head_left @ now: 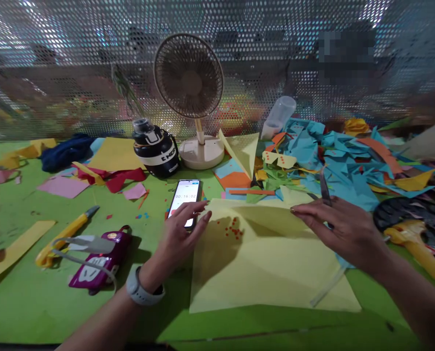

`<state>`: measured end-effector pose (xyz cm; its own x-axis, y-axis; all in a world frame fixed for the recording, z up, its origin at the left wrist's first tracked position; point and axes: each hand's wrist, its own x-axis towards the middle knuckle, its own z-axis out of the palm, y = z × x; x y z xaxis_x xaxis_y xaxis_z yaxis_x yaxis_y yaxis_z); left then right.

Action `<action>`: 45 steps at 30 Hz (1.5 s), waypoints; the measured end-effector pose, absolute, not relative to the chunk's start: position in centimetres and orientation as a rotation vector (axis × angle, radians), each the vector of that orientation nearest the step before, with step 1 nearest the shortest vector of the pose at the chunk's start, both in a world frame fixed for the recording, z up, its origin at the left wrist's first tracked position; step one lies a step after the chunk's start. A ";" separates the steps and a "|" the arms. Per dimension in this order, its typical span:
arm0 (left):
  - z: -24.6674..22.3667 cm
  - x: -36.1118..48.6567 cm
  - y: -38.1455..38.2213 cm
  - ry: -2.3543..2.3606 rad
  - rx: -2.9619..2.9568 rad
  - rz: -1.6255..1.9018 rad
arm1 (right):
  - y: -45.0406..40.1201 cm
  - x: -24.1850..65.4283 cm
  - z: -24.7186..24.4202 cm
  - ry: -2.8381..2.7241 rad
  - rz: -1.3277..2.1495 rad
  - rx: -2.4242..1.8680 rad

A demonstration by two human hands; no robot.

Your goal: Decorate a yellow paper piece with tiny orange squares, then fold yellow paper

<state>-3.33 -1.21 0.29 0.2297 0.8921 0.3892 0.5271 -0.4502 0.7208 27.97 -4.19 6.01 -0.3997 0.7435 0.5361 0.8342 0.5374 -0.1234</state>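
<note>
A large pale yellow sheet (pixel 275 273) lies on the green table. Small orange-red dots (pixel 234 229) are gathered on its upper left part. My left hand (pixel 182 231) hovers at the sheet's left edge, over the lower part of a lit phone (pixel 186 192), fingers apart and holding nothing. At the sheet's upper right, my right hand (pixel 339 229) is closed around a slim dark tool (pixel 325 187) that looks like tweezers or a blade, its tip pointing up and away. Thumb and forefinger of that hand are pressed together near the sheet.
A fan (pixel 201 152) and a black bottle (pixel 158 155) stand behind the phone. Blue and orange paper scraps (pixel 343 161) pile up at the right, beside a yellow glue gun (pixel 418 243). A yellow cutter (pixel 69 234) and purple device (pixel 104 263) lie left.
</note>
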 end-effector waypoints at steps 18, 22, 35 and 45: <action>1.9 -1.0 -2.6 0.980 0.895 0.917 | -4.8 28.0 3.7 -1.070 1.232 -1.513; 1.6 0.4 -2.6 1.087 0.825 0.824 | -5.3 28.5 3.3 -1.209 1.200 -1.475; 1.1 1.9 0.0 1.165 0.787 0.795 | -5.0 29.9 2.4 -2.136 -0.472 -1.144; 1.2 3.1 1.5 1.046 1.020 0.729 | -5.2 30.5 2.0 -2.367 -0.227 -0.883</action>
<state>3.07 1.47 1.19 0.3526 0.8704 -0.3437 -0.0205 0.3744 0.9270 30.48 -5.17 2.05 -0.6012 0.5414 0.5878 0.6432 0.7643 -0.0461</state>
